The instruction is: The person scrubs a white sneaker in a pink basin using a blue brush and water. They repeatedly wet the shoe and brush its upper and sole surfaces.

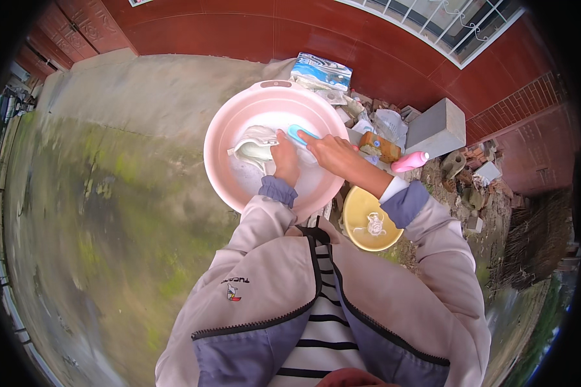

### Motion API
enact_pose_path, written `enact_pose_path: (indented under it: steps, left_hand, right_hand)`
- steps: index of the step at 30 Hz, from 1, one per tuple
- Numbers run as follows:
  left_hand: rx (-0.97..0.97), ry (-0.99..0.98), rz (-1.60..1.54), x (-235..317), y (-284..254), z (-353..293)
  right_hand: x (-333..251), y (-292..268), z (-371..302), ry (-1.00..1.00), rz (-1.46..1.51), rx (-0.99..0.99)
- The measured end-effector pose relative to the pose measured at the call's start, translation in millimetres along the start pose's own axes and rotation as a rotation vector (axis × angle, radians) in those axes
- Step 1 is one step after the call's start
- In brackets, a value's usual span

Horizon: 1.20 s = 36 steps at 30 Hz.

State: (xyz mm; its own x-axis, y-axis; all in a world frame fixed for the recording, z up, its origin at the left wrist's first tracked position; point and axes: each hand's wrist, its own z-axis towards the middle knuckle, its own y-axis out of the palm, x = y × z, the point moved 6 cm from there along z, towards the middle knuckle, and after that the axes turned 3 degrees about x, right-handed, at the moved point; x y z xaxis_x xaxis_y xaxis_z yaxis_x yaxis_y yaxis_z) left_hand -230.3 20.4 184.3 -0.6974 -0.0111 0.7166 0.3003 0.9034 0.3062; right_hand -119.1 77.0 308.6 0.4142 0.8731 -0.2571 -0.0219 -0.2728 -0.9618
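Note:
A large pink basin (221, 177) holds sudsy white water (274, 120). In it lies a white shoe (255, 145), its opening turned up toward me. My left hand (284, 158) grips the shoe at its right side, fingers wrapped over the edge. My right hand (332, 153) is closed on a light blue scrubbing brush (297, 132), just right of the shoe and over the suds. The brush's bristles are hidden beneath it, and I cannot tell whether they touch the shoe.
Right of the pink basin sits a yellow basin (355, 237) with white shoelaces (374, 225) in it. A pink bottle (410, 161), a grey block (438, 129), an orange-brown brick (381, 147) and a blue-and-white box (323, 71) stand amid rubble along the red wall (226, 35).

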Motion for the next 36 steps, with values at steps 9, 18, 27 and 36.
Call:
enact_pose_path:
  steps: [9, 18, 27, 36]
  left_hand:
    - [0.078, 0.092, 0.012, 2.0, -3.9, 5.1]
    - [0.074, 0.090, -0.071, 1.2, -1.6, 7.4]
    - [0.086, 0.036, -0.182, -5.7, -4.7, 26.7]
    - [0.038, 0.141, -0.162, 10.4, 1.3, 8.3]
  right_hand:
    - [19.9, 2.0, -23.2, 0.039, -0.029, -0.045]
    - [28.2, 7.7, -16.3, 0.014, -0.005, -0.052]
    - [15.0, 0.4, -6.1, -0.037, 0.000, 0.004]
    - [0.9, -8.9, 5.3, -0.025, 0.041, 0.055]
